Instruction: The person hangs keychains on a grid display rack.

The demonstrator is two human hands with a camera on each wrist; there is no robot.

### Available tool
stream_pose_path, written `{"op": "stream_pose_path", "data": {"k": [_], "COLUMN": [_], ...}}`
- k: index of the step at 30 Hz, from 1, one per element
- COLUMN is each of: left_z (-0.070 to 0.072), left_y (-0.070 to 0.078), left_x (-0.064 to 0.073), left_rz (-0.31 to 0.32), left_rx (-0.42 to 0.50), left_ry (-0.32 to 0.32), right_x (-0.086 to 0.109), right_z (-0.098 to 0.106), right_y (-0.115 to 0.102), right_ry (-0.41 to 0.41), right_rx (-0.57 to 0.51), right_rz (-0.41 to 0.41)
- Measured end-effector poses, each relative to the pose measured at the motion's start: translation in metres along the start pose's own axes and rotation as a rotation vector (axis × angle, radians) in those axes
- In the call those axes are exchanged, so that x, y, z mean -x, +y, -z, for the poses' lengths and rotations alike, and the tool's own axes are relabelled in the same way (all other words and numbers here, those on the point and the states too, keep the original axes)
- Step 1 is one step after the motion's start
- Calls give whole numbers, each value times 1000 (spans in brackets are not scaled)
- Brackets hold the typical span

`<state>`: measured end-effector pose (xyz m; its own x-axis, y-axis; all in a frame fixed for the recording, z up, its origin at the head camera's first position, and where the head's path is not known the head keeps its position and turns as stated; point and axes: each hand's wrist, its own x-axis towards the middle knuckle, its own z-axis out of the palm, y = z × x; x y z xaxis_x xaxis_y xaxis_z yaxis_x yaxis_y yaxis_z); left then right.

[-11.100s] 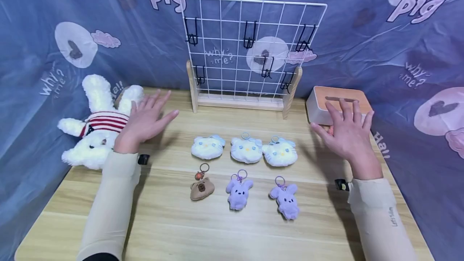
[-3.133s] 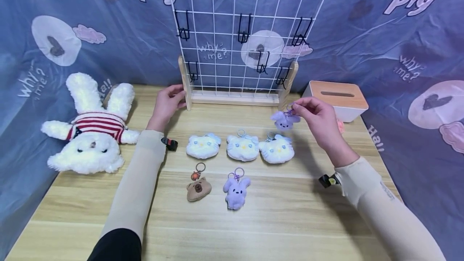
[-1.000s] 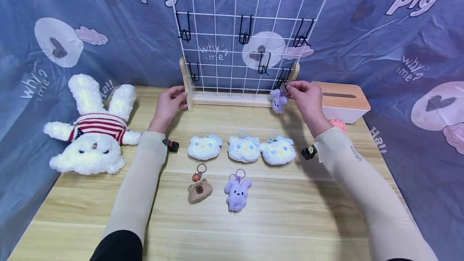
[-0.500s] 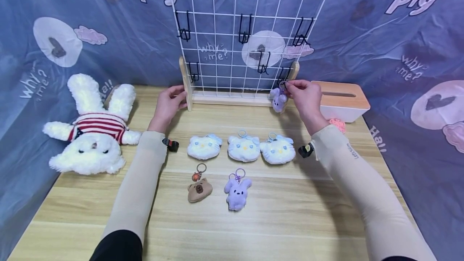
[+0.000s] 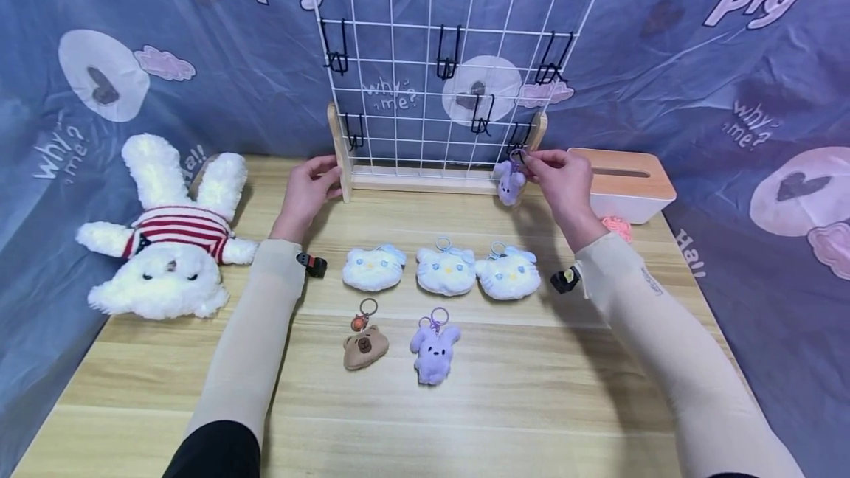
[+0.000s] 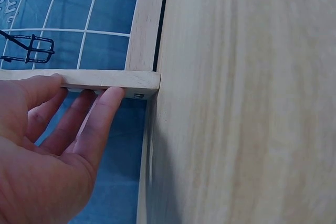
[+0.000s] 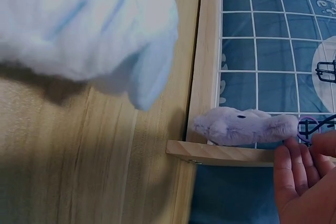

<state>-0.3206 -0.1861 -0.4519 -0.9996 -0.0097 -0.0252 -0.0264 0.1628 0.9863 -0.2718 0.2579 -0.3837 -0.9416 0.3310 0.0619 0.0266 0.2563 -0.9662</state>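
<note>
My right hand (image 5: 564, 179) pinches the ring of a purple bunny plush keychain (image 5: 510, 184) at the lower right black hook (image 5: 520, 135) of the white wire grid rack (image 5: 432, 87). In the right wrist view, the plush (image 7: 241, 127) hangs beside the wooden upright, its ring close to the hook; whether the ring is over the hook I cannot tell. At the rack's other side, my left hand (image 5: 308, 190) holds the left wooden upright (image 5: 339, 153). Thumb and fingers lie on opposite faces of that wood (image 6: 142, 81) in the left wrist view.
Three white cat-face plush keychains (image 5: 446, 271) lie in a row. Nearer are a brown bear keychain (image 5: 365, 347) and another purple bunny keychain (image 5: 434, 355). A white plush toy (image 5: 169, 242) lies left; a tissue box (image 5: 631, 205) and pink item (image 5: 617, 227) are at right.
The purple bunny keychain has left the front right of the table and is now at the lower right hook in my right hand. My left hand has moved onto the rack's upright.
</note>
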Motion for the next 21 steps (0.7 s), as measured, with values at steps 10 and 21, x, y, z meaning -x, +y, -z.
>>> {"op": "stream_pose_path", "data": {"k": [10, 21], "left_z": [0, -1], "left_y": [1, 2], "left_x": [1, 3], "left_rz": [4, -6], "left_rx": [-7, -15], "left_ry": [-2, 6], "right_x": [13, 24], "right_z": [6, 17], "right_y": [2, 5], "right_ry": [-35, -69], "right_rx": [-21, 69], "right_rz": [-19, -33]}}
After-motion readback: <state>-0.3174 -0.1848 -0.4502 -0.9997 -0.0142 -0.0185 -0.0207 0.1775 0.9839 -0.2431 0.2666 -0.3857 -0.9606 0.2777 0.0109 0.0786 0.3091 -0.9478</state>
